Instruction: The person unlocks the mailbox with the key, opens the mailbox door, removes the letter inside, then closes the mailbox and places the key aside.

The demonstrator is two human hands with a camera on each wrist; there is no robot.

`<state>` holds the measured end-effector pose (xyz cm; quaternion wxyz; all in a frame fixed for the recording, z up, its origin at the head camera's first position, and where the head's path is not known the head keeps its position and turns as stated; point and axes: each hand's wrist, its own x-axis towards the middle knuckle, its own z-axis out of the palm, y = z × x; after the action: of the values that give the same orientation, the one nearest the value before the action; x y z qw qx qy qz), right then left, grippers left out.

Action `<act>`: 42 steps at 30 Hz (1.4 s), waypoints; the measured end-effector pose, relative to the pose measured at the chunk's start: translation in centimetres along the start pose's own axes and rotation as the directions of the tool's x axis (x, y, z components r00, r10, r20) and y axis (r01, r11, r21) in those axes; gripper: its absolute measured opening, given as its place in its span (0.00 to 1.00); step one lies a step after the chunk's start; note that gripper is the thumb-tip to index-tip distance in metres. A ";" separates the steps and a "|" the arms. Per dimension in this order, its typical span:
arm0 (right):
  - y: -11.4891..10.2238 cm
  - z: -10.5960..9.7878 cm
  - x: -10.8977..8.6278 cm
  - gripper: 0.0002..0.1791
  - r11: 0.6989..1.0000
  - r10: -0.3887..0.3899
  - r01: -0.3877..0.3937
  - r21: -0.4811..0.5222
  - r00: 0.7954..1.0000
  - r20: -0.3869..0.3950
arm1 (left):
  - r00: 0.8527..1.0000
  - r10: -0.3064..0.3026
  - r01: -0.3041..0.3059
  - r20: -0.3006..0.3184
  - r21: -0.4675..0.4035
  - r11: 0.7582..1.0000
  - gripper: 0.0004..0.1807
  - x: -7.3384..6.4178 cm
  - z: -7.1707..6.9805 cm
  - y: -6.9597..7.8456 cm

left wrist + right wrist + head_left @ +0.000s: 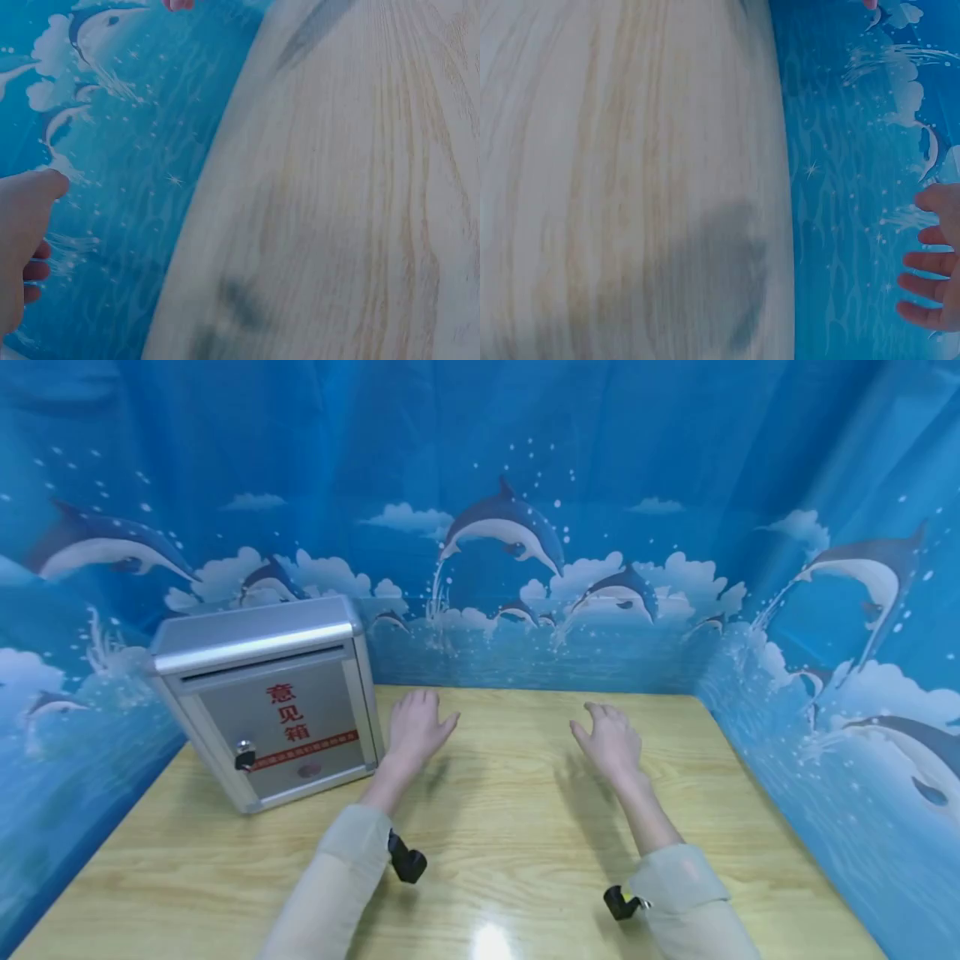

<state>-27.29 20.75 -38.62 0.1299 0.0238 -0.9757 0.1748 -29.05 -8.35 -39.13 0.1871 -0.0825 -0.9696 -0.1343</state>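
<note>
My left hand [417, 727] hovers over the far part of the wooden table [495, 827], fingers loosely extended and holding nothing. Just left of it stands a silver metal suggestion box [262, 702], upright, with a slot near its top, red Chinese characters and a lock with a key [245, 755] on its front. My right hand [611, 742] is out over the table's right side, its fingers relaxed and apart from any object. In the right wrist view, the fingers [926, 287] of the right hand show spread; the left wrist view shows the left thumb [46, 182].
A blue curtain [405, 435] printed with dolphins and clouds hangs behind the table and along both sides. Small black wrist cameras sit at the left cuff [407, 860] and the right cuff [621, 903]. Hand shadows fall on the wood.
</note>
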 end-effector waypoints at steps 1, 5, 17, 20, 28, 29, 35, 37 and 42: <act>-0.1 0.0 0.0 0.26 1.000 -0.005 0.005 0.026 1.000 -0.016 | 1.000 0.008 -0.009 -0.024 -0.021 1.000 0.21 0.0 -0.2 0.0; -1.1 -0.2 0.1 0.17 0.990 -0.037 0.046 0.135 0.997 -0.067 | 0.988 0.065 -0.073 -0.138 -0.060 0.996 0.13 -0.3 -1.4 0.2; -6.1 -0.7 0.4 0.13 0.907 -0.081 0.106 0.407 0.994 -0.076 | 0.937 0.142 -0.180 -0.319 -0.093 0.979 0.11 -2.2 -6.1 -0.2; -7.4 -0.5 0.6 0.13 0.879 -0.099 0.114 0.463 0.994 -0.056 | 0.896 0.167 -0.231 -0.410 -0.112 0.966 0.09 -2.8 -7.3 -0.5; -11.1 0.7 1.1 0.11 0.804 -0.170 0.152 0.575 0.985 -0.023 | 0.753 0.174 -0.310 -0.635 -0.108 0.945 0.10 -3.8 -9.8 -2.9; -11.6 0.9 1.2 0.10 0.792 -0.181 0.155 0.591 0.983 -0.015 | 0.729 0.163 -0.313 -0.664 -0.113 0.943 0.10 -4.0 -10.0 -3.2; -14.3 1.8 1.6 0.08 0.736 -0.216 0.133 0.664 0.975 0.044 | 0.620 0.072 -0.309 -0.781 -0.159 0.938 0.14 -4.8 -11.5 -5.5; -15.0 2.2 1.9 0.07 0.732 -0.222 0.137 0.668 0.974 0.043 | 0.608 0.047 -0.292 -0.793 -0.169 0.941 0.15 -5.1 -12.0 -6.1; -16.4 3.0 2.5 0.05 0.721 -0.246 0.159 0.675 0.969 0.035 | 0.587 -0.019 -0.232 -0.809 -0.191 0.954 0.13 -5.9 -13.2 -7.6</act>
<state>-28.87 4.32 -35.16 0.0712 0.1858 -0.8460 0.4947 -20.76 -20.03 -31.37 0.5979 -0.0967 -0.7452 -0.2792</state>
